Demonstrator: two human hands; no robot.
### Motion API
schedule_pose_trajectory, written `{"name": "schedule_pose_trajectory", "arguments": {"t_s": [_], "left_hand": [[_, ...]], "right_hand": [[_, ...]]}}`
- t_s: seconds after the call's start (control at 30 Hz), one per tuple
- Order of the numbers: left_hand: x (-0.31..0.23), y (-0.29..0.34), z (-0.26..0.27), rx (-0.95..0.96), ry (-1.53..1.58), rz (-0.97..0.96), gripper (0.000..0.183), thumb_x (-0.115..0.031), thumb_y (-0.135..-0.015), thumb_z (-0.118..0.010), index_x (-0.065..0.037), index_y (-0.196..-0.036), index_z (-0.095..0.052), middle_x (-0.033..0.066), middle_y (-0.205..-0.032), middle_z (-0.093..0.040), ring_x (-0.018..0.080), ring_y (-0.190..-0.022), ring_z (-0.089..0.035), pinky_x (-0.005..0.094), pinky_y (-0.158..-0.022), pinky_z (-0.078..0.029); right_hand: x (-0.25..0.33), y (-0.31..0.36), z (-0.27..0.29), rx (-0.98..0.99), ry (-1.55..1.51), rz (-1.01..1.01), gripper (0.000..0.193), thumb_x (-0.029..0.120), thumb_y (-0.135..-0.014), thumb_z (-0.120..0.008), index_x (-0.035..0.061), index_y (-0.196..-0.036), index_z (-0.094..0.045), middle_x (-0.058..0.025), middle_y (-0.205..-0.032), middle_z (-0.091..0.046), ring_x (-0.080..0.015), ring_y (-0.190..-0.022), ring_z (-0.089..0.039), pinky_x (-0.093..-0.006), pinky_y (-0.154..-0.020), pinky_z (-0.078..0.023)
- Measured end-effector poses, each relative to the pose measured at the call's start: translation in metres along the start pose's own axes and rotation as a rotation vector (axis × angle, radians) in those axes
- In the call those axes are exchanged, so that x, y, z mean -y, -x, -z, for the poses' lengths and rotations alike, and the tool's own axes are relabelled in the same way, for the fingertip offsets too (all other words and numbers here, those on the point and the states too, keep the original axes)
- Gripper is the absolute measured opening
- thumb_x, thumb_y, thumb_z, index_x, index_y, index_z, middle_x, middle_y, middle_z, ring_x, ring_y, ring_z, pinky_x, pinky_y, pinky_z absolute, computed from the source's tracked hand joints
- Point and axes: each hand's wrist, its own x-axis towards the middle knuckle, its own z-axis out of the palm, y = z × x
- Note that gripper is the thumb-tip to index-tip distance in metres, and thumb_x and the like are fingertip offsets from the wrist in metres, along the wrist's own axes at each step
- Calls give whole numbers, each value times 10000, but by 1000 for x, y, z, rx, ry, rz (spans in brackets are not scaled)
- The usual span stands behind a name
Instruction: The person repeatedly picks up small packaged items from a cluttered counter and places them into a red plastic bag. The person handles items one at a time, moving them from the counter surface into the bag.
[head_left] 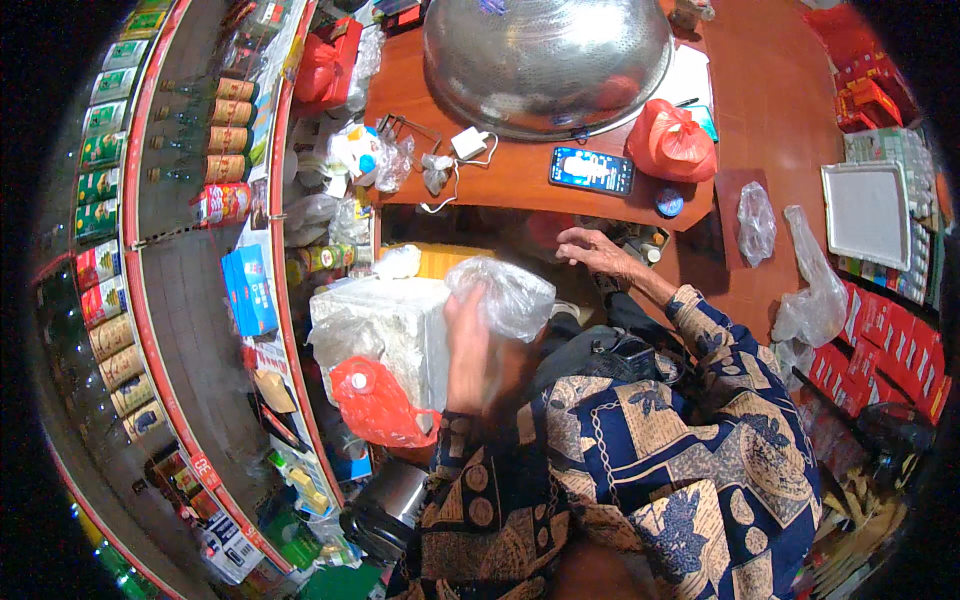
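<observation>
My left hand (pixel 466 318), smeared by motion, grips a transparent plastic bag (pixel 512 297) beside a white foam box (pixel 405 300). The bag partly covers its fingers. My right hand (pixel 605 252) is just off the desk's near edge, fingers apart and loosely bent, with nothing in them. Against the box's near side rests a red plastic bag (pixel 385 405). Another crumpled transparent bag (pixel 398 262) lies at the box's far edge.
A large perforated metal bowl stands upside down on the wooden desk (pixel 520 185). Near it are a lit phone (pixel 592 170), a tied red bag (pixel 672 142) and a white charger (pixel 468 143). Stocked shelves (pixel 185 300) line the left; red boxes (pixel 880 345) are stacked at right.
</observation>
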Motion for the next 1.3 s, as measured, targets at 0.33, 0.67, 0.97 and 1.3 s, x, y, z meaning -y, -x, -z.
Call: {"name": "schedule_pose_trajectory", "arguments": {"t_s": [0.33,0.67,0.97,1.3], "left_hand": [[10,12,-31,67,167,29,273,-16,-850,-637,-14,-1120,-595,87,-1018,-657,204,-930,-644,336,-826,-530],[29,11,-18,114,439,133,236,-156,-935,-579,-11,-1121,-584,109,-1029,-652,227,-960,-630,395,-864,-517],[6,18,-13,168,694,229,390,-367,-977,-485,-22,-1128,-582,165,-1103,-626,299,-1013,-590,446,-927,-467],[-1,30,18,117,703,320,462,-471,-952,-484,-42,-1102,-569,68,-767,-619,155,-539,-561,312,-473,-499]], "right_hand": [[35,-5,-35,281,-554,-83,290,275,-920,-617,59,-1114,-614,8,-997,-621,-94,-914,-564,-275,-732,-481],[33,-6,-28,264,-672,-100,49,98,-862,-652,57,-851,-627,-12,-802,-659,-103,-748,-608,-261,-711,-486],[34,-12,-28,294,-881,-79,48,79,-872,-625,64,-838,-594,-37,-876,-641,-147,-848,-608,-310,-813,-489],[88,-9,-66,335,-1028,-128,196,91,-892,-601,46,-1082,-608,-60,-1052,-650,-197,-1002,-619,-389,-907,-508]]}}
